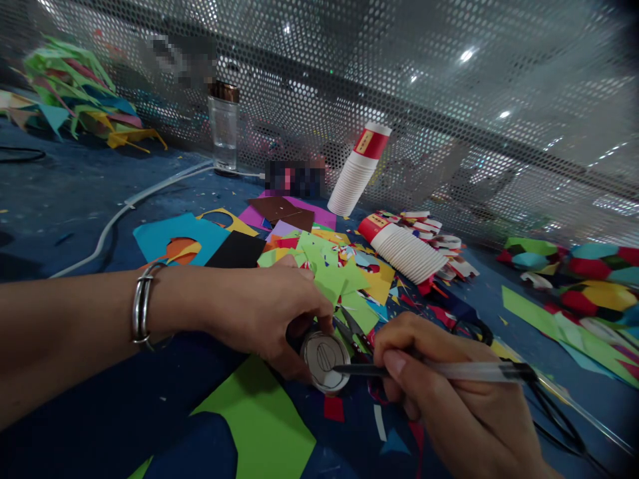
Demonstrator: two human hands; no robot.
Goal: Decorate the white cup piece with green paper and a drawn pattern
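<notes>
Your left grip pinches the white paper cup, sitting between your hands, drawn-on round end facing you, while your right grip clasps the pen, long axis roughly sideways, tip leftward over that end, contact unclear.

Place read as paper-craft work area; building type not determinable. Blue worktop was strewn with coloured paper offcuts. Scissors lay among them. Two paper-cup stacks, one upright, one sideways, sat near perforated metal screen behind worktop.
</notes>
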